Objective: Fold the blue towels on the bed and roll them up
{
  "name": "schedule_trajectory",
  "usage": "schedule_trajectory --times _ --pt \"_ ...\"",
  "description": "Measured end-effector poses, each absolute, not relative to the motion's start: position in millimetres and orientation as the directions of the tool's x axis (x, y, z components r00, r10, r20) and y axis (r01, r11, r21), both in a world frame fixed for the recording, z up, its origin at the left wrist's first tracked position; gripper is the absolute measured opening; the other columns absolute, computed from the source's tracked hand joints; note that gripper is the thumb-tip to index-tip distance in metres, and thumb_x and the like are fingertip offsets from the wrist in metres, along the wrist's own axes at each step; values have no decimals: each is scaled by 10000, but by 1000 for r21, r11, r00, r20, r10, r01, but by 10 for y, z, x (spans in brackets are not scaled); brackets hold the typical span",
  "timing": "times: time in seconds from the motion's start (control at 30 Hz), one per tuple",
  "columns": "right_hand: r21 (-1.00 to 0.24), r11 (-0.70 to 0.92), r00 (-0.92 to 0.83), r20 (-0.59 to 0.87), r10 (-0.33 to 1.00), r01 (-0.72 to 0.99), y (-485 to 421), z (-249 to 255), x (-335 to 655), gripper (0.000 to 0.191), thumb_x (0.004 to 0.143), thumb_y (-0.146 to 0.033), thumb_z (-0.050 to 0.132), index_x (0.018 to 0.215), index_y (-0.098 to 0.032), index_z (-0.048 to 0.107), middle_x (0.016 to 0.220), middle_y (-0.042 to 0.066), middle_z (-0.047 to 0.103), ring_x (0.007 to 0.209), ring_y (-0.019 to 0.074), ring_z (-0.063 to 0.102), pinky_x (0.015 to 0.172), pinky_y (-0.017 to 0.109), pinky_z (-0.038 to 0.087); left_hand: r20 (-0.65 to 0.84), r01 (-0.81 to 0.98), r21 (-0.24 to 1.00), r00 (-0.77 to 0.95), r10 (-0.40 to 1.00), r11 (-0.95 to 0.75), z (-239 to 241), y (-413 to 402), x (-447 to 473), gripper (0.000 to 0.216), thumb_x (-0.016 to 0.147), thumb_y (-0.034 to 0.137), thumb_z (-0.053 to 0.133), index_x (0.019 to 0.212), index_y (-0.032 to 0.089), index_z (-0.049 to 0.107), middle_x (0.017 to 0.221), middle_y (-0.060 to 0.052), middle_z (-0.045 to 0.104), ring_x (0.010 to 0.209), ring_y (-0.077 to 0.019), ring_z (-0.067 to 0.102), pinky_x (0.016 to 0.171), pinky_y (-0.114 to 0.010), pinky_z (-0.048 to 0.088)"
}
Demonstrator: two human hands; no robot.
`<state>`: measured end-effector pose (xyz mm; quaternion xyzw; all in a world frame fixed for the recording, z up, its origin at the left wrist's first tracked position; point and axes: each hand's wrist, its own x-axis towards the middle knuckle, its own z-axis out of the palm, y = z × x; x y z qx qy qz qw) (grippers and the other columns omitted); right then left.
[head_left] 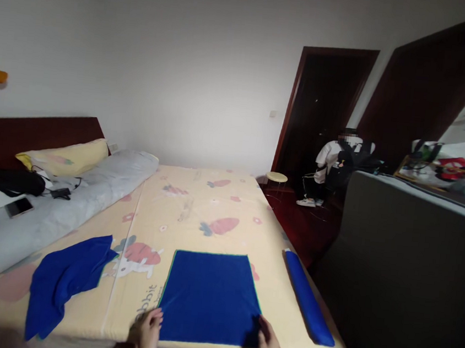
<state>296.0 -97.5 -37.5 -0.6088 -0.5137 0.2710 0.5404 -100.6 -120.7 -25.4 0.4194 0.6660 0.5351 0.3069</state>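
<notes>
A blue cloth (211, 296) lies spread flat as a rectangle on the bed's cartoon-print sheet (196, 203), near the front edge. My left hand (148, 332) rests at its near left corner, fingers touching the edge. My right hand (270, 347) rests at its near right corner, fingertips on the cloth. Whether either hand pinches the cloth I cannot tell. A second blue cloth (64, 278) lies crumpled to the left. A blue roll (308, 299) lies along the bed's right edge.
A grey bolster (62, 209), a yellow pillow (66, 157), a phone (19, 207) and black cables lie at the head of the bed. A dark grey upright panel (404, 280) stands to the right. A person (336, 168) sits by the dark doorway beside a small stool (277, 177).
</notes>
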Motion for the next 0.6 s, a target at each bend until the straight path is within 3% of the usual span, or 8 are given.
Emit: schedule_trajectory --times 0.07,0.17,0.27,0.37,0.47,0.6 --pt "-902 170 238 281 930 397 -933 -313 2559 461 758 -348 467 1142 -196 671 1238 106 664 1184 306 592 1041 489 467 154 381 924 -441 884 29 -170 -1124 -641 403 760 373 492 1033 173 710 1089 -145 733 1073 -333 664 960 -530 521" --pt "-827 318 -3 358 934 464 -929 -249 1931 518 776 -229 421 1259 -260 606 1404 37 542 1294 252 501 1108 453 406 323 668 726 -122 939 -163 -82 -1060 -24 531 775 214 413 1272 183 598 1395 -100 565 1310 -260 494 1115 -466 406" --pt "-737 376 -158 351 923 561 -964 -275 1633 549 801 -177 432 1317 -324 546 1430 -4 504 1314 239 477 1127 453 383 262 816 527 110 959 -238 -90 -1093 321 587 834 166 351 1410 227 447 1501 -39 437 1387 -222 392 1154 -454 358" --pt "-609 436 -262 357 897 663 -1017 -370 1790 522 834 -200 468 1340 -321 519 1421 7 503 1308 260 480 1107 460 399 233 899 376 144 962 -226 -175 -1197 229 553 910 260 353 1461 291 324 1525 -21 381 1390 -246 386 1147 -502 338" --pt "-483 415 -230 396 889 771 -1105 -440 2172 494 890 -340 484 1383 -326 460 1443 15 469 1318 285 464 1088 480 404 290 941 265 129 948 -209 -247 -1323 -117 557 936 352 376 1474 335 232 1535 -13 356 1384 -256 395 1128 -501 337" --pt "-389 233 -75 380 922 891 -1237 -433 2578 607 866 -551 500 1424 -343 382 1489 31 398 1347 320 422 1080 536 382 317 970 180 97 943 -160 -254 -1463 -556 565 936 386 398 1470 348 217 1525 -3 380 1382 -252 398 1112 -460 341"
